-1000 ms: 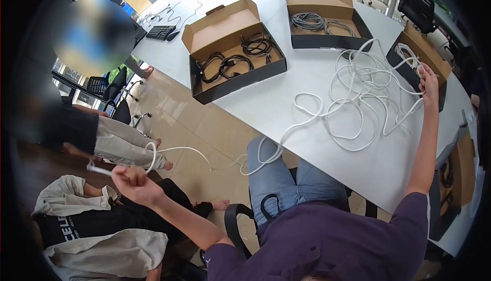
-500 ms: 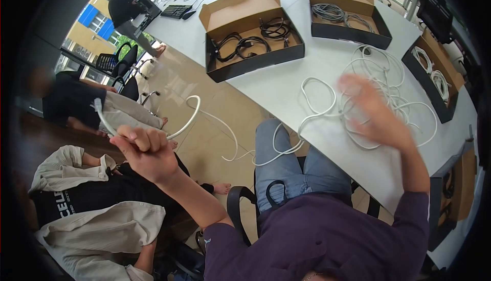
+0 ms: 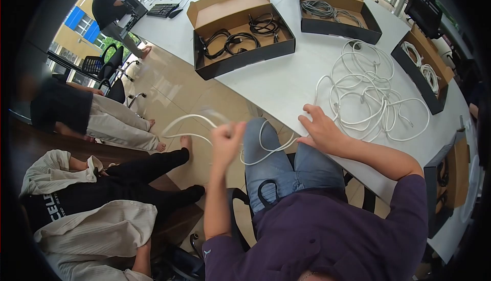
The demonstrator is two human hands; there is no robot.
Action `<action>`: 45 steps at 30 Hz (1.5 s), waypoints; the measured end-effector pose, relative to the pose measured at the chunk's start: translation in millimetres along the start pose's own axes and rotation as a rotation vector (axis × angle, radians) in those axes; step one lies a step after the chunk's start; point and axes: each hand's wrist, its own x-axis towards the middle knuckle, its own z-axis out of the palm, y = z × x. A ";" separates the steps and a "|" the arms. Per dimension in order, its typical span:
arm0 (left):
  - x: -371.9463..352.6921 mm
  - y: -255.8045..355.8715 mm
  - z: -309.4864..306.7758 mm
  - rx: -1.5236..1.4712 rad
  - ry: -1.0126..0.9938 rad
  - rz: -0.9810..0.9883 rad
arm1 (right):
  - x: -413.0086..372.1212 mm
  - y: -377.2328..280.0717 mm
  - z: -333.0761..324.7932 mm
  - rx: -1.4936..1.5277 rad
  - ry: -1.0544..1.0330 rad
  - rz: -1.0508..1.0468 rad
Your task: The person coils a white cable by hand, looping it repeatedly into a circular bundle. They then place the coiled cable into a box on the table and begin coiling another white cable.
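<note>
My left hand (image 3: 226, 140) is closed around a white network cable (image 3: 192, 117), held up in front of my lap and blurred by motion. The cable loops out to the left of the fist, and a slack stretch hangs across my thighs towards the table edge. My right hand (image 3: 325, 131) is at the near edge of the table with its fingers bent but apart, close to where the cable crosses the edge. A loose tangle of white cable (image 3: 358, 92) lies just beyond it on the table.
Open boxes stand on the table (image 3: 266, 92): one with black cables (image 3: 244, 46), one with grey cables (image 3: 319, 9), one with coiled white cables (image 3: 427, 76). Another box (image 3: 450, 178) is at right. A keyboard (image 3: 163, 10) lies farther off. People are at the left.
My left hand has moved right and towards my lap with the cable. My right hand has come down from over the tangle to the table edge. The view has shifted slightly.
</note>
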 end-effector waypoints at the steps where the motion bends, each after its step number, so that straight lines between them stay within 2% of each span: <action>1: -8.7 -42.5 33.2 0.073 -0.008 -0.001 | -2.4 0.7 -1.3 0.044 0.042 0.016; 2: -19.2 -63.3 56.5 0.320 -0.023 0.159 | -5.8 0.9 -3.3 0.082 0.004 0.039; 4: -45.2 -113.5 88.4 0.449 -0.102 0.202 | -8.2 6.6 -8.6 0.148 -0.059 0.082; 8: -73.9 -154.2 98.0 0.566 -0.324 0.155 | -28.8 27.4 -11.5 0.125 -0.287 -0.103; 10: -71.2 -156.8 86.7 0.544 -0.348 0.164 | -39.8 34.3 -12.7 0.065 -0.406 -0.196; 12: -57.9 -152.3 68.2 0.485 -0.333 0.190 | -44.5 39.4 -21.0 0.072 -0.364 -0.180; 14: -47.4 -164.9 44.3 0.116 -0.240 -0.031 | -47.8 47.7 -35.6 0.085 -0.246 -0.121; 16: -34.9 -153.7 11.9 -0.050 0.019 -0.049 | -47.7 62.5 -62.1 0.122 -0.056 -0.033; 18: -27.8 -137.2 -45.6 -0.065 0.134 -0.302 | -51.3 80.3 -103.8 0.013 0.097 0.119; 20: -30.4 -129.9 -88.1 -0.133 0.302 -0.253 | -73.6 119.9 -135.4 -0.031 0.277 0.315; 21: -36.6 -123.9 -112.6 -0.156 0.401 -0.223 | -86.6 140.7 -149.9 -0.125 0.372 0.349; 23: -53.9 -123.7 -151.6 -0.119 0.437 -0.195 | -115.6 193.4 -173.6 -0.085 0.442 0.521; 25: -69.5 -111.2 -169.4 -0.022 0.412 -0.131 | -133.8 222.3 -194.0 -0.099 0.219 0.578; 27: -75.6 -85.4 -170.4 -0.104 0.475 -0.161 | -158.5 262.0 -171.1 -0.271 0.297 0.475; 29: -84.9 -61.2 -173.8 -0.213 0.446 -0.240 | -151.8 265.7 -168.6 -0.283 -0.018 0.764; 32: -87.8 -30.5 -163.8 -0.258 0.387 -0.184 | -141.7 259.6 -156.9 -0.336 -0.165 0.848; 35: -82.2 10.7 -146.3 -0.320 0.273 -0.182 | -115.9 247.5 -130.9 -0.647 -0.058 0.665; 37: -76.0 35.4 -130.2 -0.373 0.169 -0.235 | -48.8 158.6 -146.0 -0.377 0.083 0.487; 38: -71.5 39.5 -120.0 -0.296 0.110 -0.211 | -9.1 98.2 -158.8 -0.220 0.128 0.431; 39: -66.4 46.5 -107.7 -0.200 0.051 -0.130 | 14.2 58.9 -164.4 -0.078 0.134 0.262; 41: -54.6 66.0 -82.4 -0.007 -0.061 0.044 | 49.1 -1.4 -166.5 0.113 0.026 0.010; 42: -48.5 76.5 -70.3 0.069 -0.105 0.155 | 61.8 -23.5 -164.1 0.135 -0.017 -0.158; 44: -39.7 96.9 -50.8 0.223 -0.182 0.376 | 82.4 -59.9 -153.2 0.190 -0.116 -0.360; 45: -38.8 103.8 -45.3 0.174 -0.167 0.345 | 91.9 -70.3 -139.8 0.250 -0.095 -0.452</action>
